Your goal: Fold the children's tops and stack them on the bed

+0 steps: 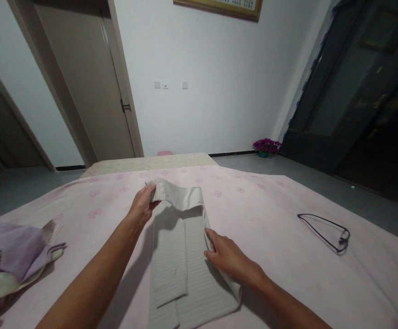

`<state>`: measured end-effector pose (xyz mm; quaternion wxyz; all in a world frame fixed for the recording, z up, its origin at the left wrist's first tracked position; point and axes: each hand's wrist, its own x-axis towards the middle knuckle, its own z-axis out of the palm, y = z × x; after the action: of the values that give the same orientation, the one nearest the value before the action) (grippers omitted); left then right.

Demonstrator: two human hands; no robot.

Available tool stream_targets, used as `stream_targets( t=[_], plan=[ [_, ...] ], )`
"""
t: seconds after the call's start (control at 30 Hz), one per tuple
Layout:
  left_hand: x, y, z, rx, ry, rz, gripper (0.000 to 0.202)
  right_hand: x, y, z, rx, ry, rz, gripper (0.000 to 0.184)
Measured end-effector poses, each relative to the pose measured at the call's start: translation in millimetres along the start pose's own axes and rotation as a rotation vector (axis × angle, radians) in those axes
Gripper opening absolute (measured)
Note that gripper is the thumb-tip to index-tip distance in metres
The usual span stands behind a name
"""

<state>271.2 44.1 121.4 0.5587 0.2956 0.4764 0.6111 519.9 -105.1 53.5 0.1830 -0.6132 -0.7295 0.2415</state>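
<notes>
A light grey ribbed sweater (pixel 169 256) lies in front of me with a sleeve folded lengthwise over its body. My left hand (pixel 147 203) is closed on the far left corner of its upper band and holds it raised above the bed. The band sags between that corner and the right side. Along the sweater's right edge, my right hand (pixel 224 253) pinches the fabric between thumb and fingers. The lower right corner bulges slightly off the sheet, and the underside is hidden.
A pink flowered sheet (pixel 253 219) covers the surface. Crumpled purple and cream clothes (pixel 17 256) lie at the left. Black-framed glasses (pixel 325 233) rest on the right. Beyond are a door (pixel 85 77), a white wall (pixel 219 59) and purple flowers (pixel 266 146).
</notes>
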Motion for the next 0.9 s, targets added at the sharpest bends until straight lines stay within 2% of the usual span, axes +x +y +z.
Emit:
stream_targets(
  t=[0.1,0.27,0.37,0.43,0.57,0.67,0.73,0.9],
  plan=[
    [2,10,-11.6,0.019,0.020,0.059,0.018,-2,-15,16,-0.017,-0.032,-0.060,0.059],
    [1,14,-27.9,0.090,0.018,0.122,0.024,-13,-15,33,-0.064,0.046,-0.161,0.032],
    [-8,10,-32.8,0.176,-0.073,0.158,0.031,-13,-8,29,-0.002,-0.008,-0.193,0.021],
    [-19,6,-33.6,0.271,-0.170,0.237,0.031,-5,0,21,0.098,0.003,-0.162,0.022],
    [-52,-4,-27.9,0.619,-0.331,0.498,0.019,37,28,3,0.342,0.208,-0.073,0.032],
    [-80,-15,-18.2,0.882,-0.466,0.649,0.022,83,50,-11,0.452,0.278,-0.100,0.036],
    [-97,-25,-11.1,1.034,-0.575,0.679,0.028,113,59,-17,0.511,0.281,-0.125,0.039],
    [-126,-56,0.4,1.334,-0.752,0.637,0.030,165,60,-14,0.653,0.145,-0.173,0.044]
  ],
)
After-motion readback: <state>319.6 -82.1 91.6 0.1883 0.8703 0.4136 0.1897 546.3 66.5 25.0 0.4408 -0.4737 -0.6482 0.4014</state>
